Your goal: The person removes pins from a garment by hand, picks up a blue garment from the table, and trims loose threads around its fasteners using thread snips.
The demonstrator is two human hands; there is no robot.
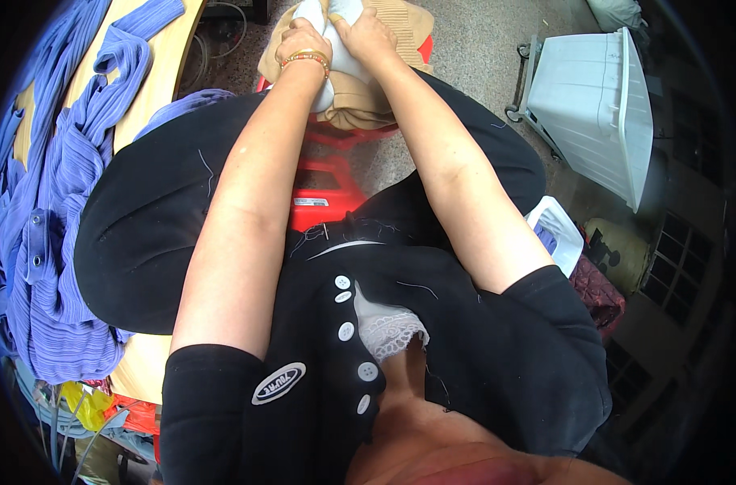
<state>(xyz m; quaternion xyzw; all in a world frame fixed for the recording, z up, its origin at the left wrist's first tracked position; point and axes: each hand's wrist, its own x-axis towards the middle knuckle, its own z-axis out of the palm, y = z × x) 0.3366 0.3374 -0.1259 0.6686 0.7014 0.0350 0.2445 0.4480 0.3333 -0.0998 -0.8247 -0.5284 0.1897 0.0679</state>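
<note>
At the top of the view, a tan knitted garment (360, 105) with ribbing lies over a red plastic stool (336, 139) in front of my knees. White cloth (345, 58) runs over the garment between my two hands. My left hand (303, 39), with bracelets at the wrist, is closed on the white cloth at its left side. On the other side my right hand (370, 39) is closed too, its thumb against the same cloth. The fingertips of both hands are partly hidden, and the cloth's far end runs out of view.
Blue-purple knitwear (65, 267) is heaped over a wooden table (146, 97) at my left. A large pale bin (586, 105) on a wheeled frame stands at the right. Another red stool (328, 198) shows between my legs. A white plastic basket (558, 230) sits by my right elbow.
</note>
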